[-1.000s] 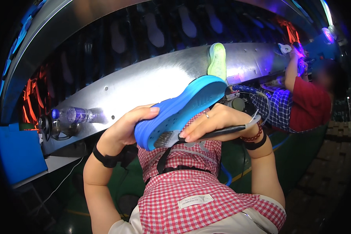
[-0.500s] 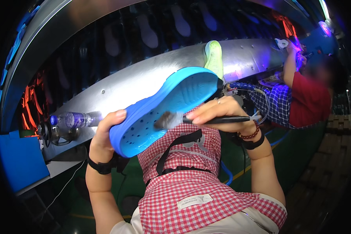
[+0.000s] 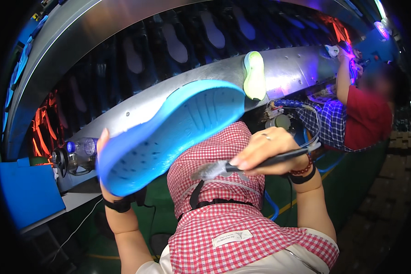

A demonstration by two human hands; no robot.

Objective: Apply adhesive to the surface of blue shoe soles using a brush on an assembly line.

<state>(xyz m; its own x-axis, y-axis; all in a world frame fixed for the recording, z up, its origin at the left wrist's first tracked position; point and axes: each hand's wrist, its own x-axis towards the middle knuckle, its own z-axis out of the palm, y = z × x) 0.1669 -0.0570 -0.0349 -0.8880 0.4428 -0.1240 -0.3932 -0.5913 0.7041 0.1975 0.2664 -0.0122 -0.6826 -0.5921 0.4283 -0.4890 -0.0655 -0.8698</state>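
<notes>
A large bright-blue shoe sole (image 3: 178, 121) is tilted in front of me, its hollow, dotted inner face turned toward me. At its left end my left hand (image 3: 103, 140) is closed on the edge; a thumb shows, and most of its fingers are hidden behind the sole. My right hand (image 3: 273, 147) grips a brush (image 3: 211, 170) by its dark handle. The pale, worn bristles point left and hang below the sole, apart from it, over my checked apron (image 3: 214, 150). A yellow-green sole (image 3: 255, 76) lies on the metal ledge beyond.
The curved metal ledge (image 3: 299, 68) runs across ahead, with dark slots holding sole-shaped pieces (image 3: 176, 43) behind it. Clear bottles (image 3: 84, 147) stand at the left, near a blue panel (image 3: 29, 194). At the right a person in red (image 3: 367, 112) works at the same ledge.
The brush has come off the sole's inner face and moved down toward me. The blue sole has shifted left and downward, with its inner face turned more toward me.
</notes>
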